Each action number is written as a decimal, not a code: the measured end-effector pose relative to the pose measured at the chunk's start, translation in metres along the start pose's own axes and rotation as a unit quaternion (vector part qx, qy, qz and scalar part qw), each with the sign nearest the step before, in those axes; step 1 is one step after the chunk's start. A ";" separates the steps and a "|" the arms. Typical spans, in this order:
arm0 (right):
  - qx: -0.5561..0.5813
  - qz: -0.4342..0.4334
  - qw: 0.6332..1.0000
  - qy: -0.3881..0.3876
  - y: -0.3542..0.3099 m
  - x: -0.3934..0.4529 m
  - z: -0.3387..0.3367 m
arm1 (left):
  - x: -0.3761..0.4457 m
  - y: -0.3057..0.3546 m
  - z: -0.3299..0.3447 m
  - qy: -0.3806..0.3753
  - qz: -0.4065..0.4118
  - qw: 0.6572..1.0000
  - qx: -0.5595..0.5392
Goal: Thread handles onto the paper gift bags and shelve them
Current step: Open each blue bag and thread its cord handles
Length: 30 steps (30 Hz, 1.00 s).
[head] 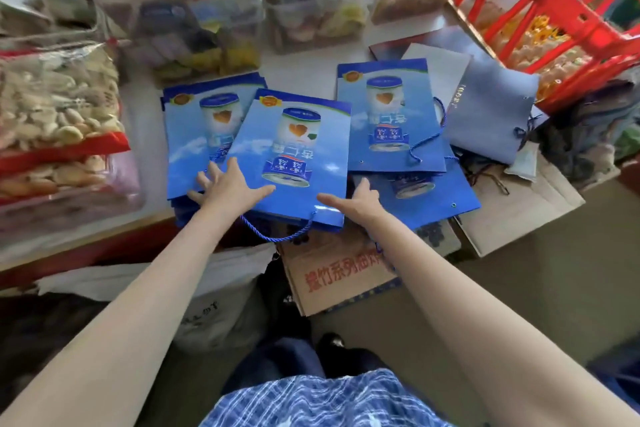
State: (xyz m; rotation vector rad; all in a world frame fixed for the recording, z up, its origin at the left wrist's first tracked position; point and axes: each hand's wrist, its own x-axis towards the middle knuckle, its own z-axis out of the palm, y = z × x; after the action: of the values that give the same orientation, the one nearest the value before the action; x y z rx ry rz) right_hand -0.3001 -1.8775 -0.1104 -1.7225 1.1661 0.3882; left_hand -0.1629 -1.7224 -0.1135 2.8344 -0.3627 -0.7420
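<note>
A blue paper gift bag (291,156) lies flat on top of a stack of like bags at about 10 o'clock of the person, its blue cord handle (277,234) already threaded and drooping over the near edge of the surface (142,104). The left hand (230,184) rests on the bag's near-left corner, fingers spread and straight, pressing rather than gripping. The right hand (356,203) lies at the near-right corner, fingers straight, clasping nothing. A second pile of bags (391,121) sits at 1 o'clock, beside a grey pouch (491,114). To do this well, I judge both palms should slide the bag square over the stack below, keeping the handle free of the edge so it does not snag on lifting.
</note>
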 end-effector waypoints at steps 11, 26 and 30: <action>0.050 -0.167 0.978 0.113 0.011 0.010 0.030 | -0.008 -0.014 -0.009 0.074 0.153 0.985 -0.039; -0.203 -0.187 0.961 0.017 -0.077 0.070 0.076 | 0.041 -0.088 -0.001 0.037 -0.003 0.976 -0.215; -0.123 -0.196 0.972 -0.035 -0.063 0.075 0.084 | 0.052 -0.097 0.010 -0.005 -0.013 0.974 -0.228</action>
State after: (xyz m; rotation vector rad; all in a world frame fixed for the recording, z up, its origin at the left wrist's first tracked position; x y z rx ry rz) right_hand -0.1900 -1.8425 -0.1679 -2.0851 0.7230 0.3548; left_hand -0.1056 -1.6457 -0.1689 2.4062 -0.1325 -0.7352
